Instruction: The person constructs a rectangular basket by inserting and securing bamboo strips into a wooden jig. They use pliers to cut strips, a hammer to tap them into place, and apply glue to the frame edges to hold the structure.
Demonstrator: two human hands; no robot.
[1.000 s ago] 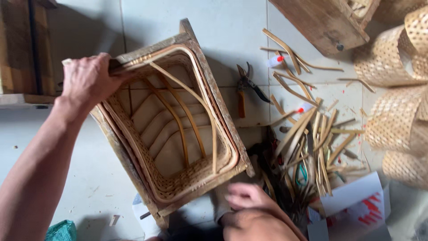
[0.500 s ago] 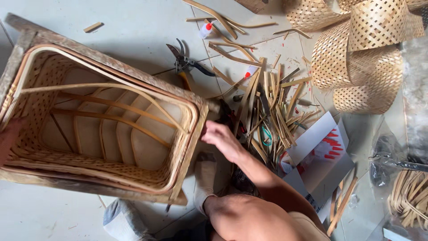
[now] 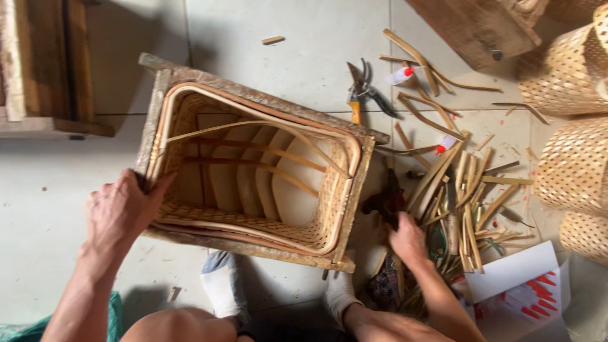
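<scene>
Your left hand (image 3: pixel 123 212) has its grip closed over the near corner of the woven basket (image 3: pixel 253 171) in its wooden frame on the floor, while your right hand (image 3: pixel 405 240), fingers hidden, digs into the bamboo strips (image 3: pixel 465 202) beside it, probably picking one.

Cutting pliers (image 3: pixel 364 94) with an orange handle lie on the tiled floor (image 3: pixel 285 38) near woven bamboo cylinders (image 3: pixel 570 120), a wooden beam (image 3: pixel 475 25) and a white-and-red packet (image 3: pixel 519 285).

Half-woven rattan basket (image 3: pixel 253 171) in wooden frame, open-topped, on tiled floor
</scene>
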